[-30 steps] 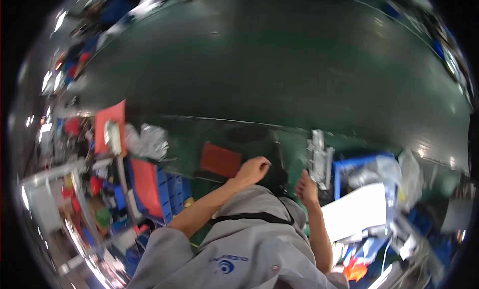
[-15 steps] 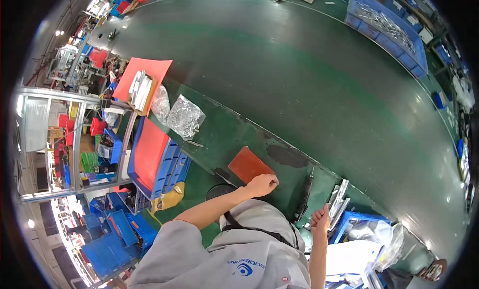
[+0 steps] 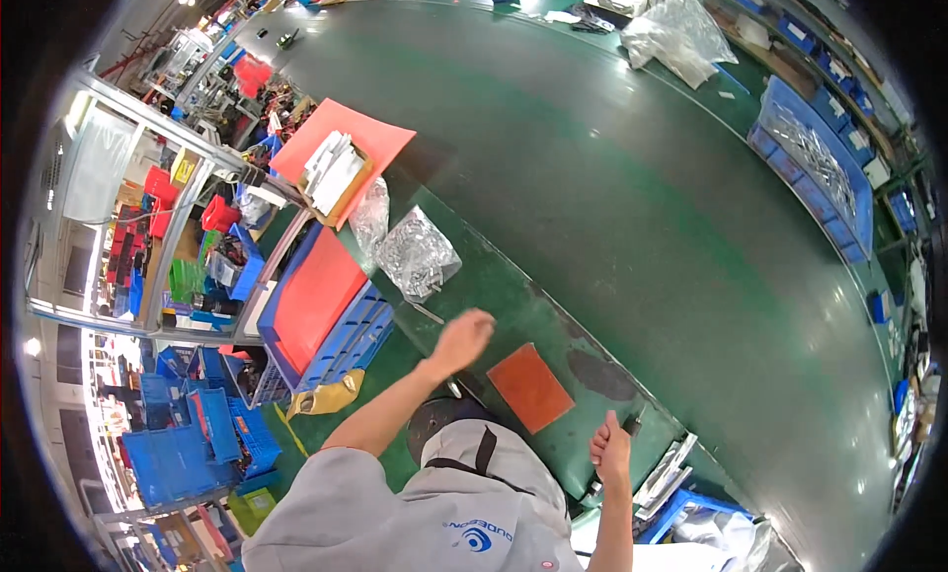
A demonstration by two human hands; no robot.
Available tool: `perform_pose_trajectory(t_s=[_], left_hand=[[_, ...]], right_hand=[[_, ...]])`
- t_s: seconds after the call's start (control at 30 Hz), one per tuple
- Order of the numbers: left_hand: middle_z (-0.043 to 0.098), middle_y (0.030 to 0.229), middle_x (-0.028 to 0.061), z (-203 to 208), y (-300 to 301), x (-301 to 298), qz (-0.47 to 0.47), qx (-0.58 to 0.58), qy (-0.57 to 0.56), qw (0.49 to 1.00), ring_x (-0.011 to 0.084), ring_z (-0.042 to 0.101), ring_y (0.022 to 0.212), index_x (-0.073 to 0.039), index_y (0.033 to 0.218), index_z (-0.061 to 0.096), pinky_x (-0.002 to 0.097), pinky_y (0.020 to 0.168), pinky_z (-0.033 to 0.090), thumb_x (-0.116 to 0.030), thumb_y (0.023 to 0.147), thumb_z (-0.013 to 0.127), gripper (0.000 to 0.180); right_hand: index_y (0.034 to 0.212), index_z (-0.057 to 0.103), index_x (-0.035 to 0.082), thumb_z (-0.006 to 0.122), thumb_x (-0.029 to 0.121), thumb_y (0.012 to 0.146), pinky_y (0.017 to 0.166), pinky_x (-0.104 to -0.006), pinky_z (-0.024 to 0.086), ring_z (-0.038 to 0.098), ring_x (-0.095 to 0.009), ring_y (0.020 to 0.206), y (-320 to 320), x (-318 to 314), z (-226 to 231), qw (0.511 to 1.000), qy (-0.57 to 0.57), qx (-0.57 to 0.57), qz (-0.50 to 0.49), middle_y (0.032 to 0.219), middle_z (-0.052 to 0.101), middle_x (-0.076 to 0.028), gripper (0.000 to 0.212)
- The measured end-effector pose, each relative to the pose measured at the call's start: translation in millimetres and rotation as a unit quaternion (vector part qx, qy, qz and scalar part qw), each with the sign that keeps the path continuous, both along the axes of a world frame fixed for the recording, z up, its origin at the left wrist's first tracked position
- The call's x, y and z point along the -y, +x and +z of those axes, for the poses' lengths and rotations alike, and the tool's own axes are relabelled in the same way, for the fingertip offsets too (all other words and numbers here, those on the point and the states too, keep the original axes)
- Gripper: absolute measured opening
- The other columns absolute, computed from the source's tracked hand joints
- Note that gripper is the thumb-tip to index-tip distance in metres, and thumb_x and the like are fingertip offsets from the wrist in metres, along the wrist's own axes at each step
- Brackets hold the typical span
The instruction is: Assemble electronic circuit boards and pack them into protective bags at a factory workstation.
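My left hand is over the green bench, between the brown-orange rectangular pad and a clear plastic bag of small silvery parts. Motion smears its fingers, and nothing shows plainly in them. A thin metal piece lies beside the bag. My right hand is closed, fingers curled and thumb up, right of the pad; whatever it may hold is hidden. Behind it lies a dark, slim tool, largely covered by the hand. Long silvery metal bars lie right beside that hand.
A blue crate with a red sheet stands at the left, near a tilted red board bearing papers. A blue bin with plastic bags is at lower right. Across the wide green surface sits a blue crate of metal parts.
My left hand has left the pad's near edge and moved forward and left toward the plastic bag. The right hand has come over the dark tool, still closed. The view has shifted.
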State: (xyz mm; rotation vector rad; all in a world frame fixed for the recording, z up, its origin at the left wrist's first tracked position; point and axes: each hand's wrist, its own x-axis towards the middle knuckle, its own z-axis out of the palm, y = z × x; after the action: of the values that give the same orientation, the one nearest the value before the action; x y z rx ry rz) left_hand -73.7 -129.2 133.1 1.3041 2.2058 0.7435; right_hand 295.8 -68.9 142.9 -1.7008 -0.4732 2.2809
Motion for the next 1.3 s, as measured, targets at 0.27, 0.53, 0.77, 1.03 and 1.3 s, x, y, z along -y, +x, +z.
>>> perform_pose_trajectory(t_s=[0.27, 0.53, 0.77, 1.03, 1.3], left_hand=[[0.057, 0.125, 0.0253, -65.4, -178.7, 18.4, 0.232, -0.142, 0.061, 0.960, 0.0424, 0.052, 0.120, -0.002, 0.124, 0.058, 0.0490, 0.104, 0.042, -0.024, 0.084, 0.070, 0.047], [0.060, 0.110, 0.0170, -77.9, -202.1, 17.3, 0.151, -0.012, 0.031, 0.988, 0.0393, 0.058, 0.107, -0.004, 0.103, 0.065, 0.0450, 0.092, 0.049, -0.013, 0.081, 0.071, 0.025], [0.061, 0.126, 0.0155, -32.6, -311.7, -14.0, 0.137, -0.014, 0.118, 0.983, 0.0370, 0.055, 0.120, -0.008, 0.120, 0.064, 0.0463, 0.106, 0.042, -0.023, 0.083, 0.073, 0.041], [0.051, 0.144, 0.0092, -107.6, -400.8, 12.7, 0.023, -0.205, 0.051, 0.977, 0.0353, 0.052, 0.123, -0.018, 0.121, 0.066, 0.0480, 0.110, 0.039, -0.017, 0.086, 0.068, 0.035], [0.047, 0.150, 0.0137, -126.0, -412.0, 22.5, 0.002, -0.231, 0.047, 0.972, 0.0393, 0.047, 0.130, -0.016, 0.124, 0.068, 0.0515, 0.114, 0.031, -0.011, 0.092, 0.063, 0.032]], right_hand=[[0.063, 0.031, 0.021, 0.056, 0.055, 0.099, 0.038, -0.0257, 0.017, 0.025, -0.007, 0.042, -151.0, -40.3, 21.1, 0.996, 0.030, -0.034, 0.077, 0.056, 0.026, 0.007, 0.055], [0.067, 0.035, 0.018, 0.050, 0.048, 0.103, 0.041, -0.0275, 0.017, 0.027, -0.008, 0.046, -333.5, -68.8, 15.6, 0.988, 0.033, -0.024, 0.147, 0.058, 0.028, 0.006, 0.050], [0.068, 0.036, 0.018, 0.048, 0.047, 0.105, 0.041, -0.0271, 0.019, 0.027, -0.008, 0.045, -484.4, -102.5, 6.0, 0.972, 0.009, -0.018, 0.233, 0.058, 0.029, 0.006, 0.048], [0.066, 0.038, 0.018, 0.051, 0.046, 0.103, 0.043, -0.0268, 0.018, 0.026, -0.007, 0.047, -584.4, -107.7, -28.5, 0.959, 0.011, -0.011, 0.283, 0.058, 0.030, 0.007, 0.049], [0.061, 0.026, 0.020, 0.054, 0.055, 0.099, 0.042, -0.0292, 0.017, 0.026, -0.007, 0.047, -464.2, -63.2, -13.6, 0.980, 0.057, 0.058, 0.183, 0.057, 0.023, 0.008, 0.059]])
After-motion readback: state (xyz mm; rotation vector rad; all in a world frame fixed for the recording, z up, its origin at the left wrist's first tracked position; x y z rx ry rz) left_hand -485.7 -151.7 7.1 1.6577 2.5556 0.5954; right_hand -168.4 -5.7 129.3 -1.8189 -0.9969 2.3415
